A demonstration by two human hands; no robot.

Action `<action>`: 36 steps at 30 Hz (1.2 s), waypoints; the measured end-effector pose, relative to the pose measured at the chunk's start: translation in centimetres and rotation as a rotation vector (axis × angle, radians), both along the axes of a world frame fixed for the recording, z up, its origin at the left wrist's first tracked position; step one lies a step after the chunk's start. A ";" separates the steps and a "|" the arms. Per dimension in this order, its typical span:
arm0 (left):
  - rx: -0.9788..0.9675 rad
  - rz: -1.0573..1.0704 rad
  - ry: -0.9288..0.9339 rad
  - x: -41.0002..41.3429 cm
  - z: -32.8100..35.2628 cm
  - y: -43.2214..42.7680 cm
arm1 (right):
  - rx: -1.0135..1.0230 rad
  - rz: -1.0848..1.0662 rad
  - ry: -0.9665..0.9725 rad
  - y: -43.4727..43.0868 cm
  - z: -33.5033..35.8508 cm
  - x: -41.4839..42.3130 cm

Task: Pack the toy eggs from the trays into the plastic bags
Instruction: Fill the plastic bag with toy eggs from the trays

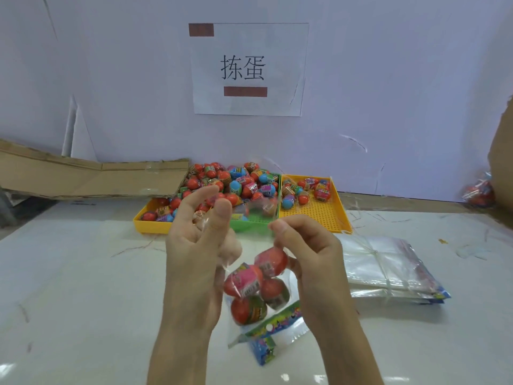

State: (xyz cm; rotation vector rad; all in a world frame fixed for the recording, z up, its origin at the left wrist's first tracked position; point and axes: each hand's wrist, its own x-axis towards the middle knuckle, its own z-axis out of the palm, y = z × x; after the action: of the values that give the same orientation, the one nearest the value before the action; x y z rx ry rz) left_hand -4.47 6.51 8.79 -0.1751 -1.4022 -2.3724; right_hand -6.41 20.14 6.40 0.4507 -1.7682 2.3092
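Note:
A clear plastic bag (258,290) with several red toy eggs inside hangs between my hands above the white table (83,301). My left hand (200,240) pinches the bag's open edge between thumb and fingers, and a toy egg (201,216) shows behind its fingers. My right hand (305,245) pinches the bag's opposite edge. Behind them stand a left yellow tray (147,226) and a green tray (249,225) heaped with toy eggs (236,182), and a right yellow tray (319,215) holding several eggs at its far end.
A stack of empty plastic bags (388,268) lies at the right. Flattened cardboard (97,176) leans at the back left. A filled bag of eggs (480,191) sits far right beside a cardboard box (502,162). A paper sign (248,69) hangs on the wall.

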 end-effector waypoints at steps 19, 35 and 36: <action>-0.077 0.134 -0.049 0.2 -1.5 -0.2 | -0.181 -0.150 0.015 -0.3 0.8 0.2; -0.066 0.231 -0.032 0.0 -1.3 -0.6 | 0.049 -0.115 -0.022 0.2 0.6 0.1; -0.068 0.232 -0.031 0.0 -1.3 -0.5 | 0.069 -0.137 -0.010 0.3 0.6 0.1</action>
State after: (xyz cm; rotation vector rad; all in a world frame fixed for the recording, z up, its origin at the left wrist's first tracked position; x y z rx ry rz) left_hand -4.51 6.04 7.45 0.0075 -1.4347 -2.1487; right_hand -6.35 20.46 6.96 0.3187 -1.8279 2.1670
